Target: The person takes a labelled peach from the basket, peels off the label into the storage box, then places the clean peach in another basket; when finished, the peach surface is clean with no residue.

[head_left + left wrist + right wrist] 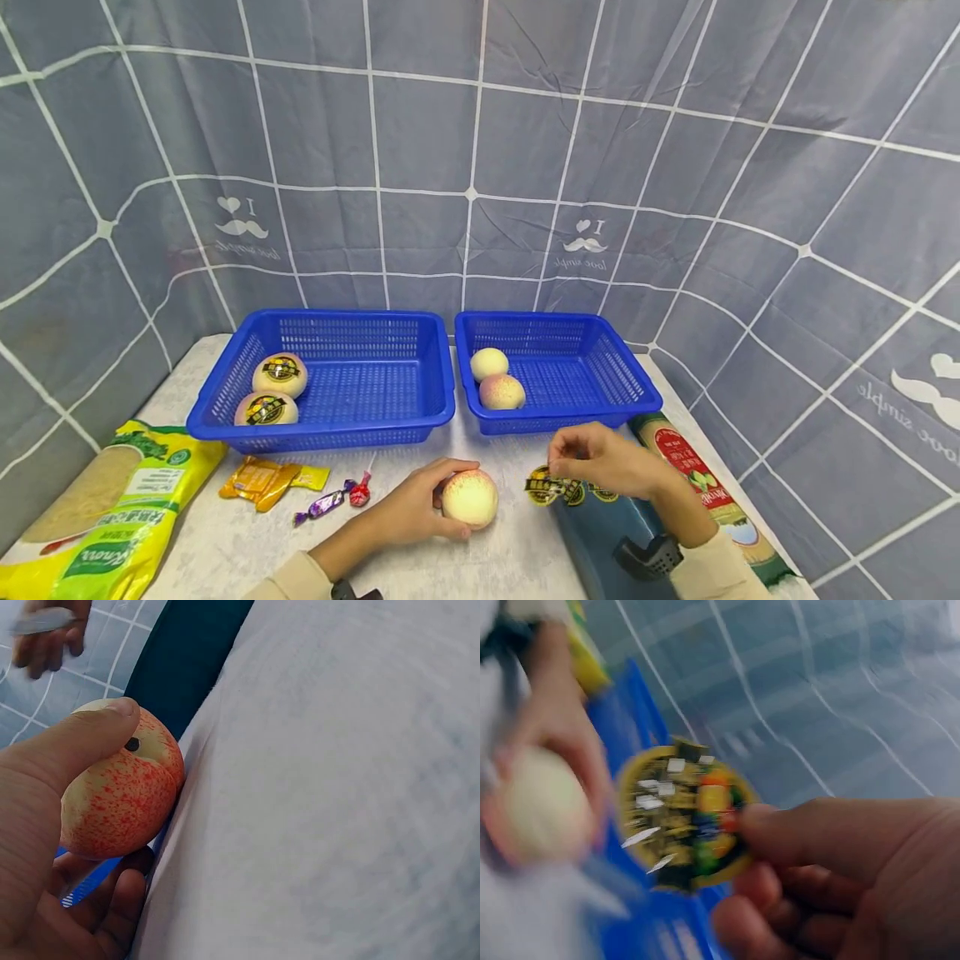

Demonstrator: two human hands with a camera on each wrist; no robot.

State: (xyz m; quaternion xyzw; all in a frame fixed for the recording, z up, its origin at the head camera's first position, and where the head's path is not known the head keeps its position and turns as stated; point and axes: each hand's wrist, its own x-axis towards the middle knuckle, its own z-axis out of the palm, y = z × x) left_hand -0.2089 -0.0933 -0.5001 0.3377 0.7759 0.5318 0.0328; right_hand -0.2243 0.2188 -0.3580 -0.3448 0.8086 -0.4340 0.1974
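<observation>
My left hand (420, 510) grips a pale peach (471, 498) with red speckles, thumb on one side and fingers around the other, low over the table. In the left wrist view a small dark spot shows beside the thumb. To the right, my right hand (609, 458) pinches a round black-and-gold sticker (682, 817) between thumb and fingertips; the right wrist view is blurred. More such stickers (602, 492) lie under that hand at the far end of a teal box (611, 542).
The left blue basket (322, 437) holds two peaches (280, 375) bearing round stickers. In the right blue basket (570, 418) are two plain peaches (502, 392). A yellow Knorr bag (112, 508), orange packets (258, 482) and wrapped candies (326, 503) lie left; a green-and-red packet (705, 492) lies right.
</observation>
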